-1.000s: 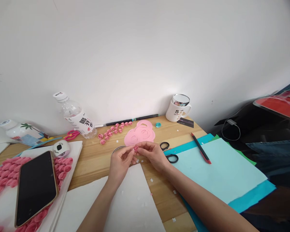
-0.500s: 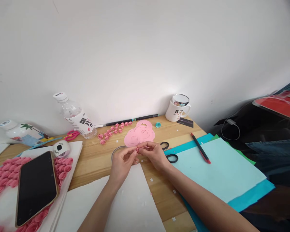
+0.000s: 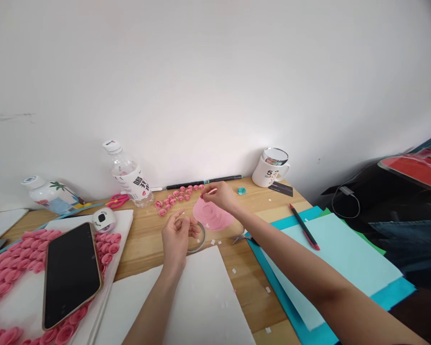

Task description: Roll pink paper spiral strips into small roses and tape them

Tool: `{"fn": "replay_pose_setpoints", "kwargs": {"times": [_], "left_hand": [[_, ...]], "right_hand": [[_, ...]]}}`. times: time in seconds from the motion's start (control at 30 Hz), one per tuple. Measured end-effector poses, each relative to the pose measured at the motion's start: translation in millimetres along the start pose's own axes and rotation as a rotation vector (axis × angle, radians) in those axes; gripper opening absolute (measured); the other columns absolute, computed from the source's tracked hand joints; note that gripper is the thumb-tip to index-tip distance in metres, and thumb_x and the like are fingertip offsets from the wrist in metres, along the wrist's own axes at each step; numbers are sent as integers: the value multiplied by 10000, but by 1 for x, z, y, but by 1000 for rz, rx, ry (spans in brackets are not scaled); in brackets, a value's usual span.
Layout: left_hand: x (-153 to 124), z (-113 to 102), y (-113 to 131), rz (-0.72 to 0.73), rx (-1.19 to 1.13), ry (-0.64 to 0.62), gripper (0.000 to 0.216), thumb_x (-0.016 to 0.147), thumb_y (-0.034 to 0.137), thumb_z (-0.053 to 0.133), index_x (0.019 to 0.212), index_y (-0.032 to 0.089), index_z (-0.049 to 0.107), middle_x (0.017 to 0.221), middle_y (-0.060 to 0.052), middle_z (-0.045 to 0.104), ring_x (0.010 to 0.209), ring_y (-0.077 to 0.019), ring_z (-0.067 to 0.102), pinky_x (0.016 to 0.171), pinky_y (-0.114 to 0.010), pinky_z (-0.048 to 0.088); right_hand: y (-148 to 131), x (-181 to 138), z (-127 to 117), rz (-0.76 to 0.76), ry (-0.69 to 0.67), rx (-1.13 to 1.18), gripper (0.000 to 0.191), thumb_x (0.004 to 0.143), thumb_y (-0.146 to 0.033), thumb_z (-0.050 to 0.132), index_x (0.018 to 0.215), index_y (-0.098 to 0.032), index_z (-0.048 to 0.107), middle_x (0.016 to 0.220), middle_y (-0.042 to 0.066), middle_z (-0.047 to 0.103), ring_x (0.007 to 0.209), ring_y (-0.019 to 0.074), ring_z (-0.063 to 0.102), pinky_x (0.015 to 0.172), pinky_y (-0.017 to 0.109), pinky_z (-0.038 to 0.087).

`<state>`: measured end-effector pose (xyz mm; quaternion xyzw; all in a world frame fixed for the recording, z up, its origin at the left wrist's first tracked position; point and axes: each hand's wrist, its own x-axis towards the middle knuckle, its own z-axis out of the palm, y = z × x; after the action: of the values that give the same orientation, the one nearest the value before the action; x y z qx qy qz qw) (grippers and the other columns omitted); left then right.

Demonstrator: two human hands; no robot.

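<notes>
Out over the pink paper cutouts [image 3: 217, 218], my right hand [image 3: 221, 195] pinches a small pink paper rose [image 3: 203, 195] at its fingertips. Just to its left lie several loose pink roses [image 3: 181, 194] in a cluster. My left hand [image 3: 177, 235] hovers above the top of a white sheet [image 3: 204, 292], fingers loosely curled and the index finger raised. A pale speck shows at that fingertip, too small to make out. A ring-shaped roll of tape [image 3: 202, 241] lies beside the left fingers. Scissors [image 3: 241, 237] are partly covered by my right forearm.
On the left, a phone [image 3: 72, 275] lies on a board covered with pink roses [image 3: 19, 256]. Bottles [image 3: 131, 179] and a mug [image 3: 270, 170] stand by the wall. A teal paper coil [image 3: 242, 190] sits near the mug. At right, a pen [image 3: 304, 227] rests on blue sheets [image 3: 348, 258].
My hands have parted. The right one has moved forward with the pink rose towards the cluster; the left has let go of it and drawn slightly back. The view has shifted a little left.
</notes>
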<state>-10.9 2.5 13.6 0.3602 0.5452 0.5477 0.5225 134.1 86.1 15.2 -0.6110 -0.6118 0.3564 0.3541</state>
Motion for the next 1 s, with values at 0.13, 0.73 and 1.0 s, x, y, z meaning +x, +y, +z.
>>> {"fn": "replay_pose_setpoints", "kwargs": {"times": [0.13, 0.73, 1.0], "left_hand": [[2, -4, 2, -17, -26, 20, 456, 698, 243, 577, 1118, 97, 478, 637, -8, 643, 474, -117, 574, 452, -231, 447], [5, -10, 4, -81, -74, 6, 376, 717, 203, 556, 1073, 105, 483, 659, -20, 657, 483, -117, 592, 456, -225, 452], [6, -10, 0, -66, -30, -18, 391, 691, 231, 571, 1057, 115, 495, 651, -13, 646, 476, -113, 577, 464, -232, 455]], "right_hand": [[-9, 37, 10, 33, -62, -85, 55, 554, -135, 683, 595, -171, 680, 511, 9, 641, 559, 146, 605, 505, 213, 445], [-23, 54, 29, 55, -138, -319, 108, 542, -66, 684, 583, -166, 685, 466, 29, 607, 480, 153, 567, 469, 243, 443], [-13, 21, -12, -25, -158, -383, 98, 596, -85, 642, 652, -163, 662, 573, 19, 649, 533, 129, 586, 498, 209, 405]]}}
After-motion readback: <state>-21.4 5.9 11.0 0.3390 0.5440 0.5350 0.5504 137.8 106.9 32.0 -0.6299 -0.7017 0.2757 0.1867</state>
